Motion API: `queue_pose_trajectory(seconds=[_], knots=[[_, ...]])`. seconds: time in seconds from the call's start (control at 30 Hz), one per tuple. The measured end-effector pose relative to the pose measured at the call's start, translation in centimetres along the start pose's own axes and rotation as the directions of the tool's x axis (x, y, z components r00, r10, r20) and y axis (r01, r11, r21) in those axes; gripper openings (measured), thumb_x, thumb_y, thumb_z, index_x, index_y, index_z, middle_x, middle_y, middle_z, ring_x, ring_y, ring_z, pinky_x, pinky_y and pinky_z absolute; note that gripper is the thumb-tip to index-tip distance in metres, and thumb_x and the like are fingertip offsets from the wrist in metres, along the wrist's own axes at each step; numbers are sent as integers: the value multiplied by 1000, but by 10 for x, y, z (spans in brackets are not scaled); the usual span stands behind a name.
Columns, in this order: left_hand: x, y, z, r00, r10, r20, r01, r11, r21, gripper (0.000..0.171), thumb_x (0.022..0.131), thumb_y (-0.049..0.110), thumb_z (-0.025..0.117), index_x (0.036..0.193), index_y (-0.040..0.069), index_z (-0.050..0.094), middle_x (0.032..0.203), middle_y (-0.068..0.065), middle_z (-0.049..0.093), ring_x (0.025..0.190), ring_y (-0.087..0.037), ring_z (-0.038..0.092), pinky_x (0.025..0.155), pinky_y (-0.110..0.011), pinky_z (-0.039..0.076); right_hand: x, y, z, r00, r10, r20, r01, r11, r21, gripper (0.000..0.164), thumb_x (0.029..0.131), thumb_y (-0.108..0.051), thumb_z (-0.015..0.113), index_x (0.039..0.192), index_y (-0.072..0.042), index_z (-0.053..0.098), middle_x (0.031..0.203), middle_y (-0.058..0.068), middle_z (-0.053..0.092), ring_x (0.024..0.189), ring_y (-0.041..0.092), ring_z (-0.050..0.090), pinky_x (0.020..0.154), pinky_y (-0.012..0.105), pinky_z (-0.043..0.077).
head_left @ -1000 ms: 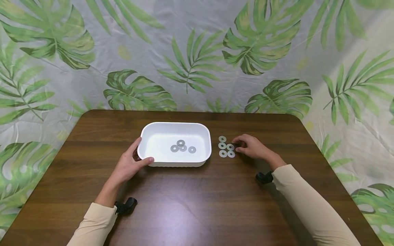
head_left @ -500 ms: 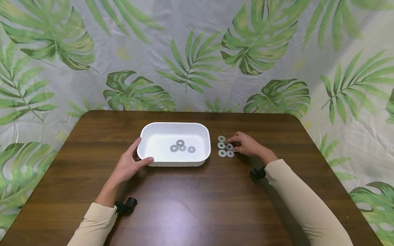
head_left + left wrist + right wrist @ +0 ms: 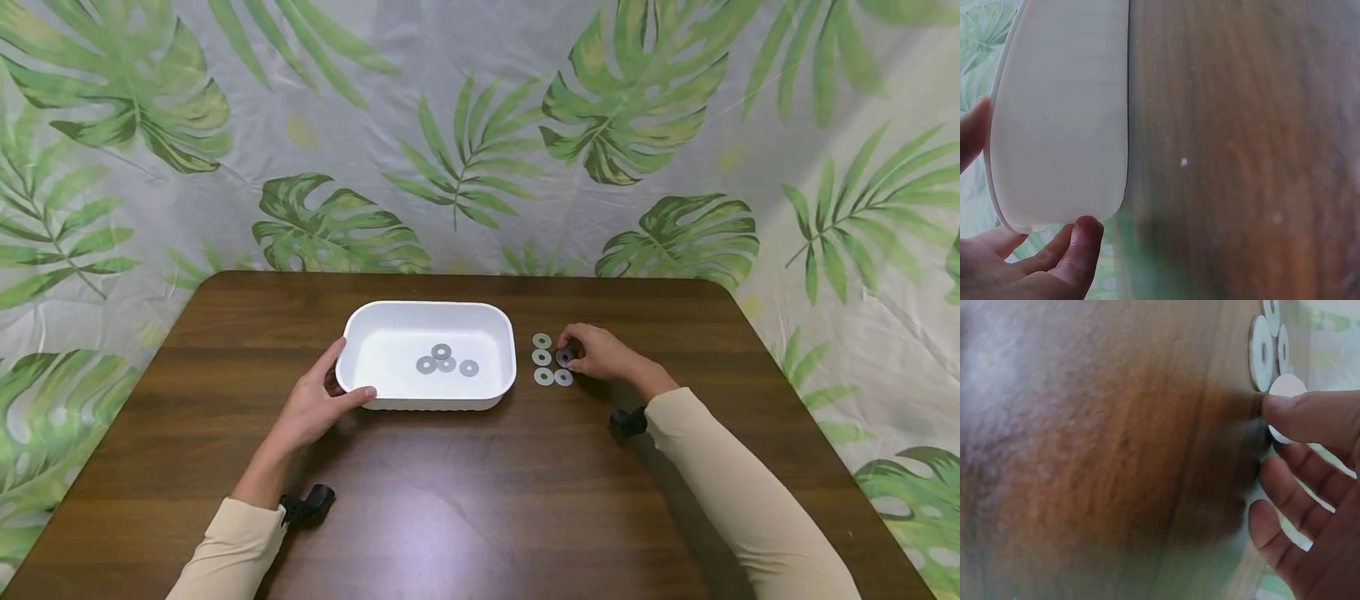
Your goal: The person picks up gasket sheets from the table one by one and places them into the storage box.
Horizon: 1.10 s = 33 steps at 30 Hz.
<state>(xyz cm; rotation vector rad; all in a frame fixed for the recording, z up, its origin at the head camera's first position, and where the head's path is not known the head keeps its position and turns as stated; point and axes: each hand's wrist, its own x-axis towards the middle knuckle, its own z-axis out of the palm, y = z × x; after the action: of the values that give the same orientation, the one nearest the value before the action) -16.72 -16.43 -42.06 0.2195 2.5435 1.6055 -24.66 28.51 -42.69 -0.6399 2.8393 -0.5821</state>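
Observation:
A white tub (image 3: pixel 435 403) stands on the table, with several flat grey washers (image 3: pixel 442 352) lying inside. My left hand (image 3: pixel 315 402) grips its left end, the thumb over the near rim and the fingers along the side. In the left wrist view the fingertips touch the tub's wall (image 3: pixel 1060 131). To the right of the tub, my right hand (image 3: pixel 602 353) pinches one washer (image 3: pixel 565 357) between thumb and fingers; this washer (image 3: pixel 1287 385) looks tipped up in the right wrist view. Beside it several more washers (image 3: pixel 542 357) lie flat in a cluster.
The brown wooden table (image 3: pixel 450 500) runs under everything, with a leaf-patterned cloth (image 3: pixel 480 150) hanging behind its far edge. Each wrist carries a black strap-on device (image 3: pixel 307 505).
My right hand has moved slightly left onto the washers and now pinches one, lifting or tilting it a little. The left hand keeps its hold on the tub.

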Motion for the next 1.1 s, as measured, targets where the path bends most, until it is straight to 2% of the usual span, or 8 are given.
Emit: queue_pose_trajectory(seconds=[0.1,0.33,0.5,0.93,1.1], knots=[[1,0,0,1000,6,-2,-6,1000,-5,92,87,19,76,159,9,20,152,-24,41,127,-39,56,82,-8,44,0,1,0,1000,28,-4,-28,999,39,24,85,-4,70,108,-6,61,103,12,67,92,24,61,82,41,48],[2,-1,0,1000,25,-3,-25,999,-23,91,87,17,76,159,9,21,151,-24,42,128,-40,55,83,-7,44,0,4,2,1000,-4,16,2,997,77,34,85,1,69,119,-2,64,110,14,68,95,24,63,83,40,50],[1,-2,0,1000,26,0,-26,999,-27,91,87,16,76,159,10,21,151,-24,42,128,-40,55,83,-7,44,0,6,1,999,-12,31,10,998,64,35,86,0,68,121,-2,65,112,16,66,94,24,60,82,38,49],[1,-3,-1,1000,19,3,-18,1000,-18,91,87,18,76,159,11,20,153,-23,41,130,-39,54,84,-7,44,0,10,4,1000,-28,10,28,999,21,34,86,-4,69,120,-4,69,109,14,64,91,21,57,82,38,46],[2,-3,-1,1000,15,4,-15,1000,-5,92,88,19,76,159,10,19,154,-23,39,130,-39,54,84,-7,43,-1,9,3,999,-33,3,33,999,7,33,86,-6,70,119,-3,69,111,15,65,97,26,59,86,43,47]])
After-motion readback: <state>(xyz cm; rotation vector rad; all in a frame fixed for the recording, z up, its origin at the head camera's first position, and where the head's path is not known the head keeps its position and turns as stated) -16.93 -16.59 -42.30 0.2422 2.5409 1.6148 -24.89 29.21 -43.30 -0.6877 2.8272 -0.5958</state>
